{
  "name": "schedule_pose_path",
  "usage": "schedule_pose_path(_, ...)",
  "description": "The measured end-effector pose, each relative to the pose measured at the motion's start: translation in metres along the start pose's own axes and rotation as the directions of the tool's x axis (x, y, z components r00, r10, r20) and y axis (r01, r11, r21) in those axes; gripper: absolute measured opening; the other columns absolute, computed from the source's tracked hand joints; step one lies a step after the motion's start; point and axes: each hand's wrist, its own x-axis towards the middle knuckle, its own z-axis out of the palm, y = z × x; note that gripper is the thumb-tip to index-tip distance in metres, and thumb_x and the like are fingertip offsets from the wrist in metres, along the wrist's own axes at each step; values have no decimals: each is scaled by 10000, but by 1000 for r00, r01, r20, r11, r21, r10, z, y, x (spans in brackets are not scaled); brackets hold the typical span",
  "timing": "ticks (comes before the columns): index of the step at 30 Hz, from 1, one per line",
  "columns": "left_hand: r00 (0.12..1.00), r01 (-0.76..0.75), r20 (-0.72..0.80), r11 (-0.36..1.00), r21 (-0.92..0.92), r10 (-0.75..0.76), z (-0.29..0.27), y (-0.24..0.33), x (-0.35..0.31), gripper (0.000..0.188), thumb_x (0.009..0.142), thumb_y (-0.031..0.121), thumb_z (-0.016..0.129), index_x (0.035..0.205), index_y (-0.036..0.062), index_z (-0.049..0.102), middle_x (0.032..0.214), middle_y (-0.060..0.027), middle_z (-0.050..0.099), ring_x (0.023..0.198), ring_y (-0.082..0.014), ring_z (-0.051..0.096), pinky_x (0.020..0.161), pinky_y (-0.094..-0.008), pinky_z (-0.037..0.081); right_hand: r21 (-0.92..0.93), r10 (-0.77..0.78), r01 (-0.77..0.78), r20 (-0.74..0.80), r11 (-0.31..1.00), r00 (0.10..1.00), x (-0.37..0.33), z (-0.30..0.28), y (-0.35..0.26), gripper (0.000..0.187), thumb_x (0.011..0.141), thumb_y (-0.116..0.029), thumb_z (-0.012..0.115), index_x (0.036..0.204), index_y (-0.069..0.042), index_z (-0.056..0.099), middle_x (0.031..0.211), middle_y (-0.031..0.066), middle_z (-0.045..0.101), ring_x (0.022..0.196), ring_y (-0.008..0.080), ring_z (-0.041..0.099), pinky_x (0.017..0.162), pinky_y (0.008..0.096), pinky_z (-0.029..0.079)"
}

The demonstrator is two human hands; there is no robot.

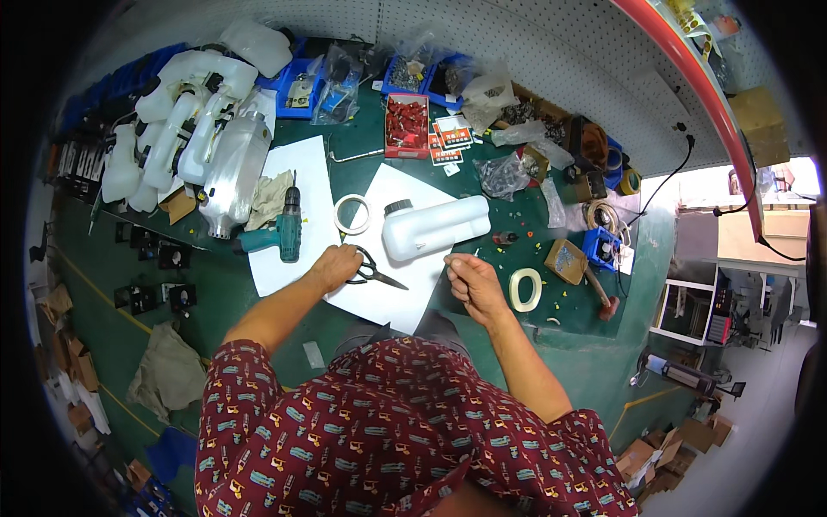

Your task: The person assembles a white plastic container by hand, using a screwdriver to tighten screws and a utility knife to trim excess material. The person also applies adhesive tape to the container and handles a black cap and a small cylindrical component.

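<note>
My left hand (pixel 337 266) is closed at the handle loops of black-handled scissors (pixel 376 274), whose blades lie toward the right on white paper (pixel 345 297). My right hand (pixel 474 284) is raised over the near edge of the bench, fingers pinched together; a tiny pale bit shows by the fingertips, too small to name. Between and beyond my hands, a white plastic bottle (pixel 439 228) with a black cap rests on its side on the paper. A roll of white tape (pixel 352 214) lies left of the bottle, and a cream tape roll (pixel 525 289) is right of my right hand.
A green cordless drill (pixel 289 228) lies at left, near several white plastic tanks (pixel 177 142). Behind stand a red bin (pixel 406 127) of small red parts and blue bins (pixel 301 90). A hammer (pixel 606 302) and a brown block (pixel 566 261) lie at right.
</note>
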Motion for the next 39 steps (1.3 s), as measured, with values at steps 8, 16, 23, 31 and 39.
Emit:
schedule_pose_path(8,942,326,200,882,-340,-270,-28,51,-85,279,881,312,761,976,60,690,885,-181,717,881,-388,710,780,-493,552,-154,-120,131,78,979,990,7,-14,-8,218,1029,-172,709,1164,0,706,867,14,671,633,51,499,523,203,375)
schedule_pose_path(16,886,278,-63,634,-722,-460,-110,199,-15,334,917,186,696,1166,-11,592,904,-261,697,836,-498,684,754,-544,536,-251,-32,91,230,964,973,9,-39,-29,251,1057,-215,660,1162,8,708,842,-3,632,626,56,470,551,224,377)
schedule_pose_path(23,902,255,-153,785,-564,-403,-133,226,22,500,773,105,727,1245,2,599,1001,-190,679,964,-397,659,937,-472,458,-334,106,48,426,941,898,8,-79,-56,219,1079,-246,649,1143,-43,703,746,-64,519,573,20,366,510,198,279)
schedule_pose_path(31,905,307,-91,787,-535,-415,-149,239,34,513,816,125,724,1293,8,577,1127,-209,687,1099,-380,655,1003,-476,421,-359,185,8,501,933,845,3,-87,-74,186,1078,-211,618,1139,-63,711,747,-101,466,610,8,354,532,203,257)
schedule_pose_path(39,900,240,-195,815,-527,-391,-148,232,38,543,780,44,722,1294,6,552,1074,-217,688,1051,-404,653,970,-494,427,-354,146,31,462,935,875,3,-76,-78,187,1081,-165,610,1142,-22,714,717,-102,453,594,10,356,521,210,254)
